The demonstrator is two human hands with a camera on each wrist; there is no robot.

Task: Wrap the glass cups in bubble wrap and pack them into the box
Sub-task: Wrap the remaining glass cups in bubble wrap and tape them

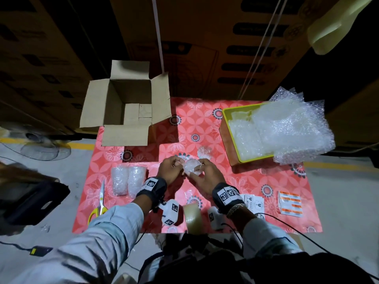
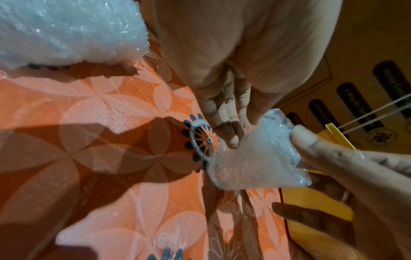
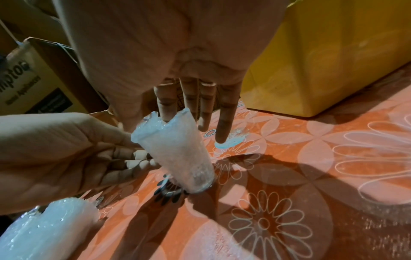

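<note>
Fingers of both hands close round one bubble-wrapped glass cup [image 1: 192,168], held tilted just above the flowered tablecloth [image 1: 242,181] near its middle: the left hand [image 1: 171,168] pinches it from its side with thumb and curled fingers, and the right hand [image 1: 207,173] grips the other side, its thumb [image 2: 311,142] pressed on the wrap while the little finger [image 3: 225,123] points down, clear of the cup.

By size, the open cardboard box [image 1: 127,103] comes first, standing at the far left corner of the table with all flaps spread. At the far right a yellow tray [image 1: 231,138] holds a heap of bubble wrap [image 1: 287,128] that spills over its edge. Two wrapped cups [image 1: 128,180] lie side by side, touching, just left of the left wrist. At the near edge a roll of clear tape [image 1: 192,217] stands on its rim between the forearms. Yellow-handled scissors [image 1: 100,203] lie at the left border, and label sheets [image 1: 290,203] lie at the right.
</note>
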